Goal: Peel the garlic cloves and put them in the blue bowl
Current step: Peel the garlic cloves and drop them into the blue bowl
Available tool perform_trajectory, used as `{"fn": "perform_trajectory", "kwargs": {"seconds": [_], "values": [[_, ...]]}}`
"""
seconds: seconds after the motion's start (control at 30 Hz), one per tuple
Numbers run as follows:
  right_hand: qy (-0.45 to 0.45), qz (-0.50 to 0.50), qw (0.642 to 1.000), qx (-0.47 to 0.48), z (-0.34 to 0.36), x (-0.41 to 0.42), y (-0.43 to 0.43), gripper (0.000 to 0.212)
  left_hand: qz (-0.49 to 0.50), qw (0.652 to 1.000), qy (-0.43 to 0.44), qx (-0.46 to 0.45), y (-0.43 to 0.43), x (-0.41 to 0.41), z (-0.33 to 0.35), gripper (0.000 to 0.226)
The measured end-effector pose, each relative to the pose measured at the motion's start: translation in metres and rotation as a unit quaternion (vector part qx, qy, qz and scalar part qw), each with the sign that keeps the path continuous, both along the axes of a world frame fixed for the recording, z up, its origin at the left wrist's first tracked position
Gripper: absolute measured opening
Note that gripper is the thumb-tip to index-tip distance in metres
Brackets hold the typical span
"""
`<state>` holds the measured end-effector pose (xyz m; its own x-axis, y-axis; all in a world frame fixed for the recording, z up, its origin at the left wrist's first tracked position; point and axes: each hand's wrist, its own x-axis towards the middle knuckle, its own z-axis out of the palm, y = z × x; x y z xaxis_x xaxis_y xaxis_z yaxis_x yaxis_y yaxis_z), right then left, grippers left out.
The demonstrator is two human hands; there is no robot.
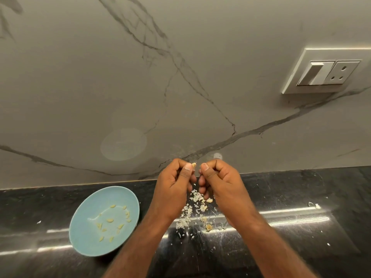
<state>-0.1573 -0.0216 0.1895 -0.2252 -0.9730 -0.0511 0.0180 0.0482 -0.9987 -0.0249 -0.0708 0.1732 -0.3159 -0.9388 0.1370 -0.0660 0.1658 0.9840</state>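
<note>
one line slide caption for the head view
Both hands peel a garlic clove beside the blue bowl.

Home kitchen: black stone counter [281,247], marble backsplash [100,77], wall socket [325,72]

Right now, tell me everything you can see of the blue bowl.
The blue bowl is a round, shallow, pale blue dish with a smooth matte look, possibly ceramic or plastic. It sits upright on the dark glossy countertop, near the marble-look wall, to the left of the left hand. Neither hand touches it. Inside lie over a dozen small peeled garlic cloves, scattered loosely across the bottom.
</note>
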Motion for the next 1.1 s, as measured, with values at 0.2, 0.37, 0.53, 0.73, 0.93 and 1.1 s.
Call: {"fn": "perform_trajectory", "kwargs": {"seconds": [0.2,0.37,0.53,0.73,0.93,1.1], "values": [[0.016,-0.014,1.000,-0.015,0.008,-0.003,0.002,0.010,-0.016,0.997,0.041,0.068,0.002,-0.002,0.002,0.021],[0.039,-0.036,0.998,-0.024,0.007,-0.003,-0.001,0.006,-0.018,0.999,0.018,0.044,0.005,-0.001,0.003,0.017],[0.031,-0.037,0.999,-0.020,0.005,-0.004,-0.002,0.009,-0.005,0.999,0.009,0.030,0.007,0.000,0.006,0.013],[0.110,-0.087,0.990,-0.009,0.005,-0.013,-0.003,0.014,-0.009,0.995,0.043,0.094,0.005,0.000,0.008,0.018],[0.120,0.022,0.993,0.000,0.012,-0.019,-0.004,0.024,-0.050,0.994,0.008,0.100,0.001,0.005,0.007,0.019],[0.090,0.039,0.995,-0.008,0.008,-0.020,-0.006,0.011,-0.071,0.993,-0.018,0.089,0.000,0.008,0.008,0.020]]}}
